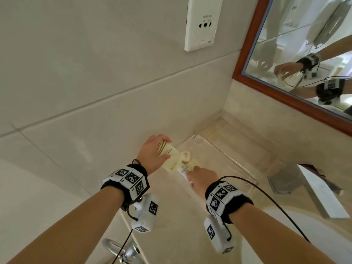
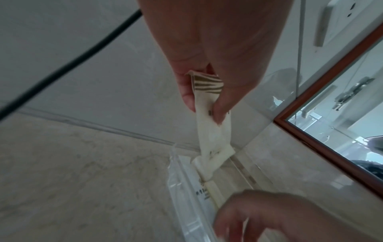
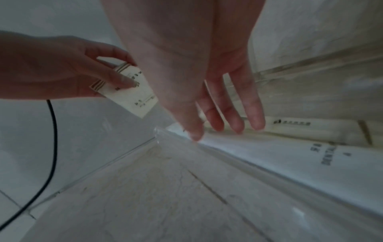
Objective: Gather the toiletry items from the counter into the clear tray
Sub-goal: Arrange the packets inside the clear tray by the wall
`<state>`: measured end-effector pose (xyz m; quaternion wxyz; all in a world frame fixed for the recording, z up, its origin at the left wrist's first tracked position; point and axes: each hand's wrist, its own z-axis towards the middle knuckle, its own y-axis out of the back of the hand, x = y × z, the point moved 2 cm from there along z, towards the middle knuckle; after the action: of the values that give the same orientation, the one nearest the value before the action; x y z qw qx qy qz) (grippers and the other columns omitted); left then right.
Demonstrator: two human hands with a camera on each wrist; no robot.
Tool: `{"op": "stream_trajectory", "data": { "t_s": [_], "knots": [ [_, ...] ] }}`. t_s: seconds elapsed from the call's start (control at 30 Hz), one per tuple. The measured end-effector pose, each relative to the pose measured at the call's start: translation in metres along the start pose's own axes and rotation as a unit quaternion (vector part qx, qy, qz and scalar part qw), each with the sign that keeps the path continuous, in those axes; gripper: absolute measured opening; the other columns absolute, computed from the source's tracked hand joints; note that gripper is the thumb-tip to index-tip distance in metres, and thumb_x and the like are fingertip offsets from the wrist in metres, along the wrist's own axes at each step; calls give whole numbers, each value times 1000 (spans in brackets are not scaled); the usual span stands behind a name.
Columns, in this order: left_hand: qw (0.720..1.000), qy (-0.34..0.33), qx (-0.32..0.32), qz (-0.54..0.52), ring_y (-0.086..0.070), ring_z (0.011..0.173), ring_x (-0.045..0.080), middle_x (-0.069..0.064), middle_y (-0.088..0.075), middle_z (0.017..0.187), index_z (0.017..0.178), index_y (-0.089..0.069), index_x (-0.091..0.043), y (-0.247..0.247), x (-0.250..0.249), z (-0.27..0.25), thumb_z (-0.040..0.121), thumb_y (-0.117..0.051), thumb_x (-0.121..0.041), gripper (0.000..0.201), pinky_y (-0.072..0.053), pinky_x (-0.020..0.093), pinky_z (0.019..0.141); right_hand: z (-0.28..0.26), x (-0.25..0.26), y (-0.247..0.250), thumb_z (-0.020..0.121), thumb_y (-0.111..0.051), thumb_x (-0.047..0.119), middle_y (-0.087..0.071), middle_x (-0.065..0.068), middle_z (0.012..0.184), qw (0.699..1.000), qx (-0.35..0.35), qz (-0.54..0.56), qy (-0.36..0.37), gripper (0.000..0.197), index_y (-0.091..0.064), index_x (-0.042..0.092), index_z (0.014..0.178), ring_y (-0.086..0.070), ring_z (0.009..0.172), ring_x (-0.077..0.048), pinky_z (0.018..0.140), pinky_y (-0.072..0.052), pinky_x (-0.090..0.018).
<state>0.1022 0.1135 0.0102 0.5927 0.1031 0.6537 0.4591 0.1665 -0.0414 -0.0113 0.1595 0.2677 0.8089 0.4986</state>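
My left hand [image 1: 163,149] pinches the striped crimped end of a cream tube [image 1: 172,159] and holds it tilted, cap down, over the left end of the clear tray [image 1: 224,159]. In the left wrist view the thumb and fingers [image 2: 222,108] squeeze the tube [image 2: 209,129], and its cap reaches the tray [image 2: 180,188]. My right hand [image 1: 192,174] hovers at the tray's near side with straight fingers [image 3: 254,114], holding nothing. Inside the tray [image 3: 259,167] lie a white dental packet [image 3: 300,160] and another cream tube [image 3: 306,129].
The tray stands in the counter's back corner against the tiled wall. A wall socket [image 1: 203,23] is above, and a wood-framed mirror [image 1: 304,54] is to the right. A grey metal holder [image 1: 283,178] stands right of the tray. A chrome tap [image 1: 123,250] and white basin [image 1: 285,235] are near me.
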Motion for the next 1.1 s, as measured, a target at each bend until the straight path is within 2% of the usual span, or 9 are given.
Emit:
{"op": "stream_trajectory", "data": {
  "t_s": [0.13,0.23,0.37,0.47,0.63,0.73,0.83,0.97,1.1],
  "knots": [
    [1000,-3,-2,-6,-46,96,8,0,-52,109,108,-59,-11,-9,5,9,73,-71,2,39,-39,21,92,3,-11,2,96,-46,8,-48,-9,109,1000,18,16,-1,18,-56,11,111,-56,92,-28,84,-47,-35],
    [1000,-1,7,5,-45,97,8,5,-53,116,111,-58,-12,-17,7,15,73,-68,3,41,-34,15,88,3,-20,0,95,-52,11,-50,-10,125,999,37,39,-6,28,-52,10,123,-59,105,-29,92,-48,-36],
    [1000,3,30,5,-44,96,9,3,-50,114,116,-54,-13,-28,0,26,74,-65,1,46,-34,17,88,-1,-22,-7,91,-53,1,-48,-13,127,997,57,50,22,33,-52,8,123,-53,93,-26,95,-50,-37],
    [998,7,57,4,-46,93,11,-1,-46,106,119,-50,-15,-41,-14,36,76,-67,-2,48,-35,19,82,-1,-32,-4,92,-52,3,-50,-11,126,996,48,70,15,26,-57,9,118,-58,107,-28,97,-49,-36],
    [995,-3,101,-10,-52,94,18,-1,-45,106,120,-49,-16,-81,-35,56,79,-67,-1,47,-38,20,76,-11,-74,-5,92,-42,6,-61,-7,104,993,-48,94,-45,21,-61,10,99,-62,93,-25,81,-52,-34],
    [993,-46,98,54,-50,113,24,7,-40,129,123,-51,-18,-101,-43,64,79,-63,0,48,-45,28,91,-19,-96,-12,93,-40,9,-59,-5,100,991,-47,102,-68,17,-57,13,95,-55,82,-21,73,-45,-30],
    [980,-95,50,166,-38,128,20,1,-39,138,119,-55,-25,-106,-52,62,80,-64,-16,41,-33,34,103,-22,-108,-19,95,-41,14,-60,-7,108,989,-50,111,-81,21,-59,13,104,-55,82,-20,72,-42,-29],
    [947,-86,150,270,-34,130,18,-5,-43,135,122,-52,-29,-123,-51,46,81,-56,-47,45,-29,34,104,-18,-105,-24,96,-42,15,-53,-9,120,990,-23,127,-49,26,-56,12,117,-61,102,-26,83,-49,-34],
    [937,-44,189,291,-31,132,21,0,-36,143,132,-43,-27,-132,-41,45,83,-53,-52,56,-32,36,107,-14,-93,-28,94,-48,13,-44,-9,128,993,13,115,-1,37,-49,15,131,-59,104,-28,82,-48,-33]
  ]
}}
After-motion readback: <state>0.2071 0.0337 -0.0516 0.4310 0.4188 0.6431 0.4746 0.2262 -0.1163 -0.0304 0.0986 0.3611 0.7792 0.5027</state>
